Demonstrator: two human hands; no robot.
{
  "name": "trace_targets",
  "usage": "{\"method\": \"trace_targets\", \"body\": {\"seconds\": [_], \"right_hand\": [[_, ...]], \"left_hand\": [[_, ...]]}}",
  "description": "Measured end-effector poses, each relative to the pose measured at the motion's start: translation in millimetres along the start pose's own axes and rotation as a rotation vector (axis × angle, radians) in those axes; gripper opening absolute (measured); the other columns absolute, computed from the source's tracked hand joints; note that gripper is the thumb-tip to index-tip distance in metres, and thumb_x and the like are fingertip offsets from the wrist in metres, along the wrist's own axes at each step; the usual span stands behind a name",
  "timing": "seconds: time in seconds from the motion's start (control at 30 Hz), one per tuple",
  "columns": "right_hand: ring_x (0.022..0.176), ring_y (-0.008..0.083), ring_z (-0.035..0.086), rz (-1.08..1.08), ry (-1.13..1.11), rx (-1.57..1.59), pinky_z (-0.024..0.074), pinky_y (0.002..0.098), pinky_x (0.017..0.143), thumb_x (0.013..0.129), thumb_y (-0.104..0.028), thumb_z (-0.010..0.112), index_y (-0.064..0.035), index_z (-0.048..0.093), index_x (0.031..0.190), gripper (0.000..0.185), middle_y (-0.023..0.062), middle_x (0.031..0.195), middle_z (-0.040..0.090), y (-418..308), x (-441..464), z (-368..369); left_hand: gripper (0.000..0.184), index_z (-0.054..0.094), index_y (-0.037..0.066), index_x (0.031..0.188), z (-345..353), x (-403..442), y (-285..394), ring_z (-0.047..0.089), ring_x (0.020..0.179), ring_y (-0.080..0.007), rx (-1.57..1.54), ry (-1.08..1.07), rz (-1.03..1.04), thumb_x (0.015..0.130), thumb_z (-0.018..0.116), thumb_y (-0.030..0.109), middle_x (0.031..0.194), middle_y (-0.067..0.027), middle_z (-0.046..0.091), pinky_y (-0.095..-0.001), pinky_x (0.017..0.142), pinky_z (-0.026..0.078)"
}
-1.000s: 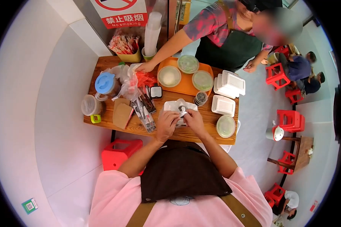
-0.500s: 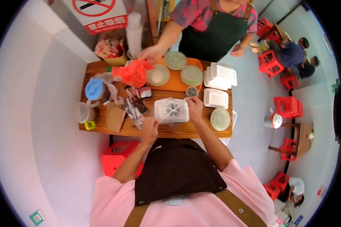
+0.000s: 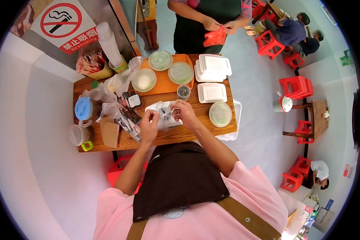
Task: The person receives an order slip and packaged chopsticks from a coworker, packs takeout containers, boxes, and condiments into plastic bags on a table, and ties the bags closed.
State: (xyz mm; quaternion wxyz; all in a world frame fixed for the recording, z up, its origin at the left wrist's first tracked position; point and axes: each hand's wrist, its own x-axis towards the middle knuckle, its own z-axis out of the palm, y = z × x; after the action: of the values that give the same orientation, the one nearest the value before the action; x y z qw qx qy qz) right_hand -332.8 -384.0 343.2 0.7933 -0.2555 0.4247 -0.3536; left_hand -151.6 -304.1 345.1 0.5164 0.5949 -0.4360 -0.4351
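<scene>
A white takeout box (image 3: 175, 123) sits inside a clear plastic bag (image 3: 162, 110) near the table's front edge. My left hand (image 3: 149, 126) is closed at the left side of the bag, pinching its gathered plastic. My right hand (image 3: 183, 113) pinches the bag from the right, fingers bent inward. Both hands are above the box, a short way apart, with crumpled plastic between them. A small lidded cup (image 3: 183, 92) with dark contents stands just beyond my right hand. The exact grip of the fingertips is partly hidden.
An orange tray (image 3: 156, 89) holds round lidded bowls. White boxes (image 3: 214, 68) are stacked at right, beside another lidded bowl (image 3: 220, 115). A blue-lidded jug (image 3: 83, 109) and utensil packets (image 3: 128, 116) lie left. Across the table, a co-worker's hands (image 3: 220, 27) hold a red bag (image 3: 215, 37).
My hands have come closer together over the box, drawing the plastic inward. The co-worker has drawn back from the table with the red bag. My view has shifted.
</scene>
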Motion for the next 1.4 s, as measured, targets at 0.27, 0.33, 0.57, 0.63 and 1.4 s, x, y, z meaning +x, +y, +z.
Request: {"method": "trace_targets", "body": {"seconds": [0.27, 0.33, 0.57, 0.63, 1.4], "right_hand": [[0.058, 0.0086, 0.051, 0.059, -0.054, -0.018, 0.0399, 0.0253, 0.048, 0.099, -0.018, 0.061, -0.0041, 0.067, 0.103, 0.016, -0.0009, 0.083, 0.059, -5, -15, 7], [0.059, 0.0083, 0.052, 0.062, -0.047, -0.006, 0.0401, 0.0252, 0.049, 0.099, -0.018, 0.061, -0.0039, 0.068, 0.104, 0.016, -0.0013, 0.083, 0.059, -5, -17, 5], [0.059, 0.0082, 0.049, 0.064, 0.003, 0.085, 0.0395, 0.0244, 0.05, 0.1, -0.018, 0.063, -0.0045, 0.066, 0.1, 0.014, -0.0022, 0.077, 0.056, -12, 0, -8], [0.059, 0.0077, 0.045, 0.161, 0.043, 0.234, 0.0366, 0.024, 0.051, 0.1, -0.015, 0.061, -0.0044, 0.063, 0.1, 0.011, -0.002, 0.078, 0.055, -13, 24, -18], [0.077, 0.0105, 0.06, -0.156, -0.15, -0.397, 0.0474, 0.0262, 0.074, 0.094, -0.018, 0.07, -0.0005, 0.071, 0.094, 0.017, 0.0023, 0.083, 0.068, -37, 14, 13]], "left_hand": [[0.016, 0.062, 0.004, 0.101, 5, 4, -5, 0.059, 0.087, -0.0093, -0.233, -0.107, -0.076, 0.105, 0.059, 0.019, 0.092, -0.0017, 0.067, -0.0245, 0.083, 0.046], [0.016, 0.062, 0.004, 0.102, 2, -1, 1, 0.059, 0.086, -0.0094, -0.243, -0.106, -0.078, 0.105, 0.06, 0.019, 0.092, -0.0014, 0.066, -0.0249, 0.083, 0.046], [0.016, 0.06, 0.004, 0.101, -10, -10, -8, 0.05, 0.077, -0.0064, -0.299, -0.12, -0.142, 0.105, 0.06, 0.019, 0.083, 0.0032, 0.056, -0.0227, 0.073, 0.042], [0.017, 0.06, 0.004, 0.099, -16, -12, -18, 0.05, 0.076, -0.0068, -0.302, -0.11, -0.155, 0.105, 0.06, 0.02, 0.082, 0.003, 0.056, -0.0227, 0.073, 0.042], [0.025, 0.072, 0.001, 0.093, -50, 8, -13, 0.061, 0.073, -0.0116, -0.19, -0.281, -0.258, 0.101, 0.063, 0.023, 0.079, -0.0028, 0.067, -0.0307, 0.071, 0.051]]}}
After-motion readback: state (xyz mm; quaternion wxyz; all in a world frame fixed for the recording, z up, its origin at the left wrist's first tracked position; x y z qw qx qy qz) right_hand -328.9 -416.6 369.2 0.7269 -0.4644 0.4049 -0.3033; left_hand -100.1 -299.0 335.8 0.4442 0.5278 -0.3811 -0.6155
